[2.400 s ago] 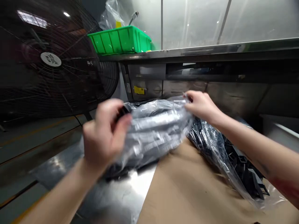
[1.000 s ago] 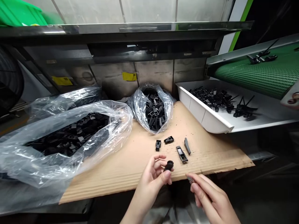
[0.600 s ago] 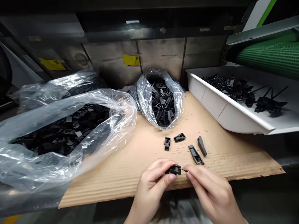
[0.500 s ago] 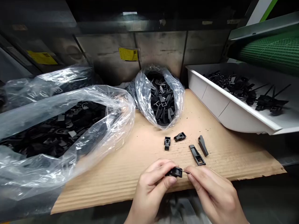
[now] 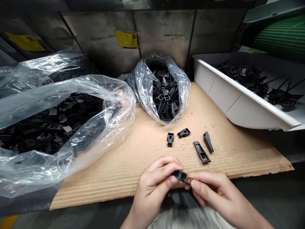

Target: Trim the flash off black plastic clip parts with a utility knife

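Observation:
My left hand [image 5: 158, 184] pinches a small black plastic part [image 5: 179, 175] between thumb and fingers, just over the near edge of the cardboard. My right hand [image 5: 209, 189] is closed on a small thin piece [image 5: 188, 180], perhaps metal, that meets the right end of the black part. How far it goes in is hidden by the fingertips. Beyond my hands lie two short black plastic parts [image 5: 170, 139] and two longer wedge-shaped black pieces, one with a rectangular opening [image 5: 202, 152] and one narrow [image 5: 208, 142].
A cardboard sheet [image 5: 114, 171] covers the worktop. Clear plastic bags of black parts stand open at the left [image 5: 119, 127] and back centre [image 5: 183, 92]. A white tray [image 5: 238, 101] holding black parts is at the right, below a green roller [image 5: 281, 35].
My right fingers have come in against the black part, and the thin piece now shows differently between them. The black part has tilted slightly. The camera view has dipped.

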